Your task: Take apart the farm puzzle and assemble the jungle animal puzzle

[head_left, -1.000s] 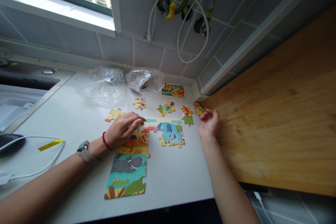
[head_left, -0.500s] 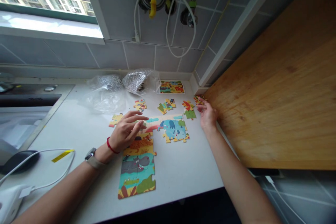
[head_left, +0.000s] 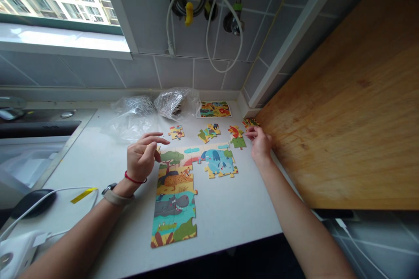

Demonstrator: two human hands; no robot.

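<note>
My left hand [head_left: 142, 159] hovers at the upper left of the joined jigsaw puzzle [head_left: 176, 202], index finger stretched out and the others loosely bent, holding nothing visible. It covers most of a loose yellow puzzle piece. The puzzle shows a tree, a leopard and a hippo; a blue elephant section [head_left: 218, 162] joins it along the top. My right hand [head_left: 261, 144] rests by the wooden panel, fingers slightly bent and apart, just below a small pile of puzzle pieces [head_left: 251, 122]. Left of it lie joined red and green pieces [head_left: 237, 137].
More loose pieces lie behind the puzzle: a small cluster [head_left: 176, 132] and a green-yellow one [head_left: 208, 132]. A picture card [head_left: 214, 109] and crumpled clear plastic bags [head_left: 176, 102] sit by the wall. The wooden panel [head_left: 347, 109] bounds the right side; a white cable [head_left: 62, 189] crosses the left.
My left hand has moved left, off the top of the puzzle, uncovering the tree. My right hand has drawn slightly down from the pile at the corner.
</note>
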